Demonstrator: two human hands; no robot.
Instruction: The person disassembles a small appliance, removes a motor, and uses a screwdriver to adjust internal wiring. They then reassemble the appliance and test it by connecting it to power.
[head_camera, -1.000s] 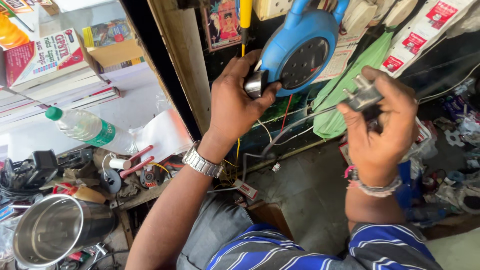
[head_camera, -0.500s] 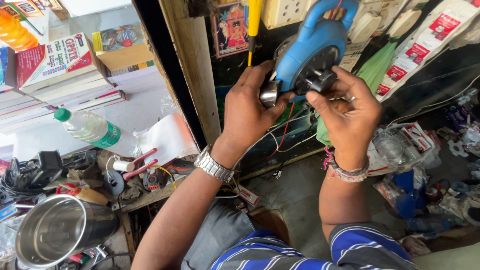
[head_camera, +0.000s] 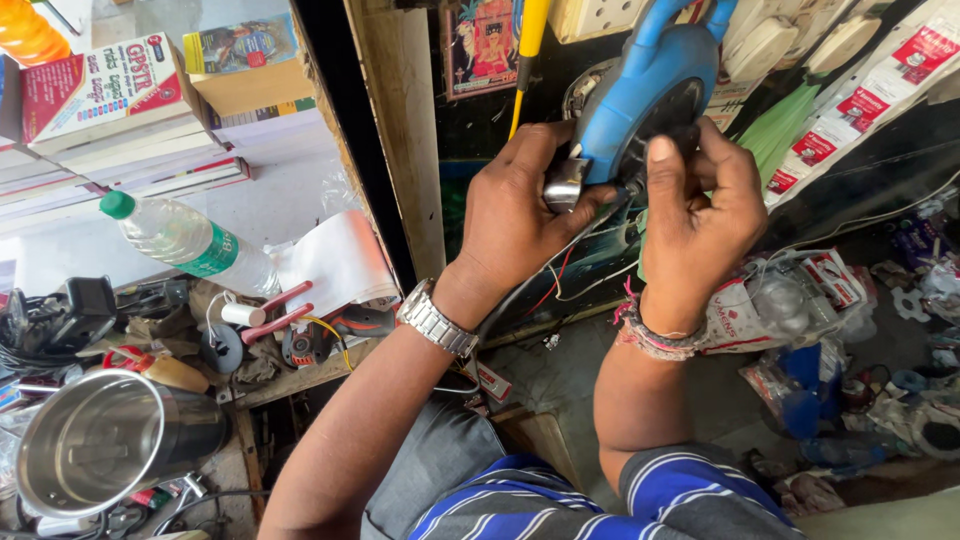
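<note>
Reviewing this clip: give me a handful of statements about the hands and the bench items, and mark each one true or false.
1. Both hands are on the blue appliance. True: the left hand grips it beside a shiny metal part, and the right hand presses fingers on its dark round face.
2. The wristwatch is on the right wrist. False: it is on the left wrist; the right wears a thread band.
3. The plastic bottle stands upright. False: it lies on its side.
4. The bottle's cap is green. True.
5. The steel jar at lower left has a lid on. False: its mouth is open.
</note>
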